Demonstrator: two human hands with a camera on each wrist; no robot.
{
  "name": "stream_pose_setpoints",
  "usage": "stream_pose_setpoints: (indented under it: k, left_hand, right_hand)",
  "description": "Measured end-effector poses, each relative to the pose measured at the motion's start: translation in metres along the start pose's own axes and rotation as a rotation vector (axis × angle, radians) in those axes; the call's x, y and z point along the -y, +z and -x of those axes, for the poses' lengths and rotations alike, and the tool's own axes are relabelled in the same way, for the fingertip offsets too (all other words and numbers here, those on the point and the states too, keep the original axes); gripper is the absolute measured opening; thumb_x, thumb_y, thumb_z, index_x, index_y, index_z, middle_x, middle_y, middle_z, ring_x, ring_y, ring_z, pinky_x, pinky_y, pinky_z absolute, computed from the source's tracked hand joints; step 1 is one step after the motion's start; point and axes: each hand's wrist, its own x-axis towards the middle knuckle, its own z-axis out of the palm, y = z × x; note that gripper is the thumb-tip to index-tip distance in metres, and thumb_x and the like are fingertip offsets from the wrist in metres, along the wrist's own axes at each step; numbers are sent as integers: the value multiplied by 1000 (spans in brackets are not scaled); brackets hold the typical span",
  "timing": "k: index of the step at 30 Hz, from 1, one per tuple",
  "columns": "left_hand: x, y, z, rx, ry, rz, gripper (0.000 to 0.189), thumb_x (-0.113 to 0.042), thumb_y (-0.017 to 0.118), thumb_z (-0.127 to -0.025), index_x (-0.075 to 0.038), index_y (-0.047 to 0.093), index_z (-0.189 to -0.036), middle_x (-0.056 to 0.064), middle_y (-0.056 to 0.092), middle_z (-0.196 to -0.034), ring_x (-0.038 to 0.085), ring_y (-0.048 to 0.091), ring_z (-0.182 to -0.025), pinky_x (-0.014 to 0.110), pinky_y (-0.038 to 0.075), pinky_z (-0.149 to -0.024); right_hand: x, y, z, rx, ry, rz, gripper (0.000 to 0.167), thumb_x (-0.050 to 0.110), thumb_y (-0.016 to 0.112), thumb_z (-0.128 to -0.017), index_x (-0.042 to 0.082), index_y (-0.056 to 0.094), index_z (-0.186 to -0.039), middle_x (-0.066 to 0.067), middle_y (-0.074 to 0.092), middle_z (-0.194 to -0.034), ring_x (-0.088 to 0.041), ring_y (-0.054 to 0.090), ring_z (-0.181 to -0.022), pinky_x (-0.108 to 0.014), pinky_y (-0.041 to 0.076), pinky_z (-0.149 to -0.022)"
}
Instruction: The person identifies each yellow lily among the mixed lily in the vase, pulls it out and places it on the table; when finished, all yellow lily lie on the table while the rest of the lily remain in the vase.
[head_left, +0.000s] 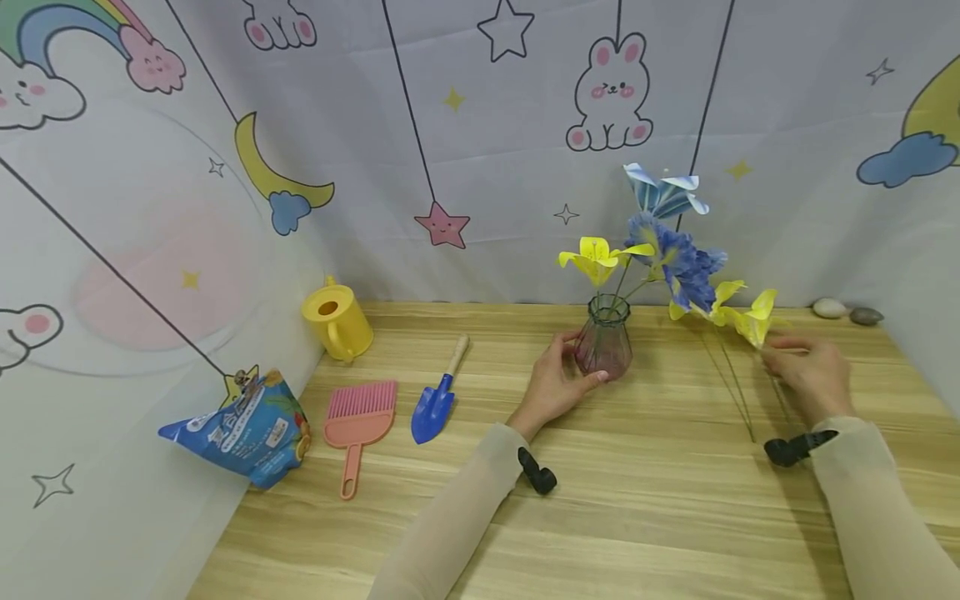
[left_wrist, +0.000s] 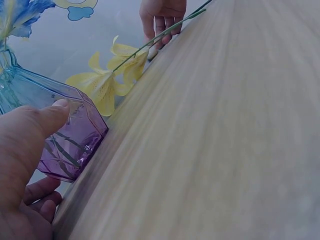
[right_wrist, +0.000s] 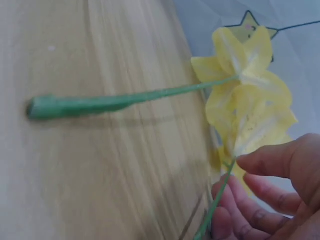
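My left hand (head_left: 558,383) grips the low part of a glass vase (head_left: 604,346), tinted bluish at the neck and purple toward the base. A yellow lily (head_left: 594,260), a ruffled blue flower (head_left: 678,258) and a pale blue flower (head_left: 663,192) rise from the vase, which stands on the wooden table. To its right, my right hand (head_left: 813,375) pinches the green stem (right_wrist: 218,200) of an artificial yellow lily (head_left: 752,318) just under the bloom. Right beside that flower is another yellow lily (right_wrist: 242,55), its thick stem end pointing toward me.
At the left are a yellow watering can (head_left: 339,321), a blue trowel (head_left: 435,410) with a wooden handle, a pink dustpan-shaped rake (head_left: 360,425) and a blue printed bag (head_left: 258,433). Two stones (head_left: 829,308) lie at the back right, against the patterned cloth wall (head_left: 510,150).
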Motion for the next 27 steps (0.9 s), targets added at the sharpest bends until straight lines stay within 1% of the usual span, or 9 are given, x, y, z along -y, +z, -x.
stream_pose_setpoints:
  k: [2,4,8,10,13,16,19,23,27]
  left_hand:
    - [0,0,0,0,0,7,80,-43,85,-92,-22,45,-158,9,68,-143,23,63,-138,45,48,-120]
    - [0,0,0,2,-2,8,80,-43,85,-92,-22,45,-158,9,68,-143,23,62,-138,45,48,-120]
    - [0,0,0,1,1,5,80,-44,85,-92,-22,45,-158,9,68,-143,23,62,-138,45,48,-121]
    - [-1,-1,0,1,2,2,80,-44,85,-92,-22,45,-158,9,68,-143,23,62,-138,45,48,-121]
    - [-2,-1,0,2,1,-4,80,-45,85,-92,-23,45,-157,9,68,-142,24,63,-138,45,48,-121]
    - [-2,-2,0,3,-3,-10,79,-45,85,-92,-24,45,-157,10,68,-143,24,62,-139,45,48,-121]
    - [-2,-2,0,4,-3,-14,79,-46,84,-93,-24,44,-157,10,68,-144,24,62,-140,45,48,-121]
    - [-2,-2,0,5,2,-13,79,-45,84,-93,-25,44,-158,9,67,-145,24,61,-141,45,47,-122]
    - [-1,-2,0,6,1,-11,79,-46,84,-94,-25,44,-159,9,67,-146,23,61,-141,45,47,-123]
  right_hand:
    - [-2,-3,3,-5,3,10,63,39,62,-104,-5,57,-150,40,55,-61,12,61,-64,-15,49,-62]
    - [-4,-5,6,-24,6,29,63,41,63,-104,-3,58,-150,42,52,-63,14,57,-64,-16,47,-64]
    - [-3,-6,13,-67,29,8,59,40,62,-104,2,60,-149,44,48,-72,13,54,-69,-19,49,-64]
    - [0,-7,17,-84,43,-10,57,40,62,-104,5,60,-148,45,47,-74,12,53,-74,-18,49,-66]
    - [7,-7,22,-93,56,-30,55,43,62,-104,8,61,-147,46,45,-76,9,52,-82,-19,46,-73]
    - [15,-7,27,-105,34,-25,55,45,62,-104,9,62,-146,50,43,-75,10,47,-86,-20,42,-77]
    - [22,-5,32,-119,-12,-40,49,45,65,-104,11,66,-140,52,45,-74,15,47,-82,-16,42,-75]
    - [31,-1,40,-122,-71,-109,31,39,70,-103,19,70,-127,53,52,-76,22,51,-78,-8,43,-71]
    - [39,4,47,-105,-116,-172,15,34,72,-103,27,70,-117,49,57,-78,22,55,-78,-6,44,-70]
